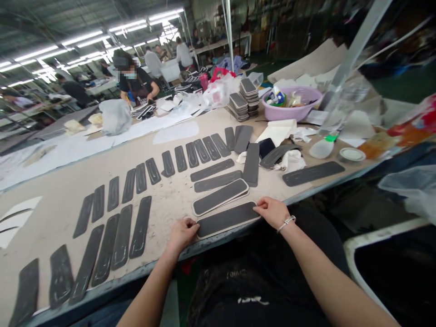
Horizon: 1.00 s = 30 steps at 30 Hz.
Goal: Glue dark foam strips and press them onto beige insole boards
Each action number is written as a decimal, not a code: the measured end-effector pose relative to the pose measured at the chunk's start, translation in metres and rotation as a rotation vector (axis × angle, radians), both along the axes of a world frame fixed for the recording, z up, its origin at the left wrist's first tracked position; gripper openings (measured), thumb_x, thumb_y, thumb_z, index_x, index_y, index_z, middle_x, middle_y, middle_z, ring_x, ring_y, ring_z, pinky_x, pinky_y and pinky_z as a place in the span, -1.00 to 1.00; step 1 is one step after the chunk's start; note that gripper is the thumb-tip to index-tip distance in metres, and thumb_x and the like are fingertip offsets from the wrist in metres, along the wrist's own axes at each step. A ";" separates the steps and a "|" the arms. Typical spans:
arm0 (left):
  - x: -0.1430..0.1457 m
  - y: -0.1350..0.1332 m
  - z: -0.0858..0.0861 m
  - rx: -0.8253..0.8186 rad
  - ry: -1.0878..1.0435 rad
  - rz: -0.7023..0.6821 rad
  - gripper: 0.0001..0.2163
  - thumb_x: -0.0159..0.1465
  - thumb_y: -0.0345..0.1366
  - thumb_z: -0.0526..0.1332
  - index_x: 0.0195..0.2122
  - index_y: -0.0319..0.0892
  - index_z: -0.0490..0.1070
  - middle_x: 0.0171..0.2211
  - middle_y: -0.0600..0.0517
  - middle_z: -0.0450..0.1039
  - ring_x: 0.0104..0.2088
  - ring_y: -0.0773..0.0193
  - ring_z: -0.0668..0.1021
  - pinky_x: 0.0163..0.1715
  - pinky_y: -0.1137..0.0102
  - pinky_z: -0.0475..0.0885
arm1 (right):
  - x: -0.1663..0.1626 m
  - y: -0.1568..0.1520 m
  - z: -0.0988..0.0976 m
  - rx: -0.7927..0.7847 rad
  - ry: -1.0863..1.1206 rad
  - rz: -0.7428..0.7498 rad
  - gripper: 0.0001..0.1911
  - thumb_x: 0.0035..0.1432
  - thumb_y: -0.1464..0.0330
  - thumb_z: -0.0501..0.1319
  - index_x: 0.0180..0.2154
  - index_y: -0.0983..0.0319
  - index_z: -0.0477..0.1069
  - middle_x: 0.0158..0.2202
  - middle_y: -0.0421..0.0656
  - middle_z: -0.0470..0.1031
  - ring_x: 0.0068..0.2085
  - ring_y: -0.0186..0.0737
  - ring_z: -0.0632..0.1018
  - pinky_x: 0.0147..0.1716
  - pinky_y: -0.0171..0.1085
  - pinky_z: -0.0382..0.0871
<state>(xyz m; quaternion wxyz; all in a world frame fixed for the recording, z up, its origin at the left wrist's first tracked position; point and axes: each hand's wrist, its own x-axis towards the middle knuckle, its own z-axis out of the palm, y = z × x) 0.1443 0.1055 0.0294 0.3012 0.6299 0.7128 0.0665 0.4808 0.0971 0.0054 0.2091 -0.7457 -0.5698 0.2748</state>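
A long dark grey pad with a pale border [228,220] lies at the table's near edge. My left hand [184,232] pinches its left end, and my right hand [272,210] pinches its upper right corner. Just beyond it, another pale-bordered pad [220,196] rests on a similar piece, slightly askew. Two dark strips [218,180] with shiny marks lie farther back, and a plain dark strip [251,164] stands crosswise at their right ends.
Several dark strips [139,227] with glossy outlines are spread leftward in rows. Stacked pads [248,97] and a purple basin [292,109] sit at the back. To the right are a loose strip [313,173] and a round lidded tub [352,155]. A masked person [138,84] works across the table.
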 end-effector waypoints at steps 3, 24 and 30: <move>0.003 -0.001 0.002 0.011 0.014 -0.013 -0.83 0.04 -0.20 0.18 -0.58 -0.18 0.41 -0.65 0.10 0.35 -0.55 0.32 0.41 -0.51 0.45 0.20 | -0.001 -0.001 0.000 0.000 -0.004 -0.001 -0.85 -0.06 0.23 0.26 -0.44 0.17 0.44 -0.51 -0.28 0.51 -0.42 -0.30 0.52 -0.38 -0.35 0.28; -0.022 -0.034 -0.022 0.762 0.007 -0.750 -0.77 0.26 -0.26 0.11 -0.10 -0.12 0.45 -0.10 -0.07 0.48 -0.16 0.19 0.54 -0.13 0.29 0.46 | -0.005 -0.002 -0.002 0.057 0.035 -0.032 -0.91 -0.05 0.30 0.28 -0.44 0.17 0.45 -0.51 -0.30 0.52 -0.43 -0.34 0.52 -0.37 -0.38 0.30; -0.021 -0.034 -0.020 0.764 -0.002 -0.756 -0.78 0.27 -0.28 0.11 -0.11 -0.14 0.44 -0.10 -0.08 0.47 -0.15 0.21 0.53 -0.13 0.30 0.45 | -0.006 -0.003 0.001 0.032 0.024 -0.037 -0.91 -0.04 0.32 0.26 -0.41 0.18 0.47 -0.48 -0.26 0.54 -0.40 -0.31 0.53 -0.34 -0.36 0.32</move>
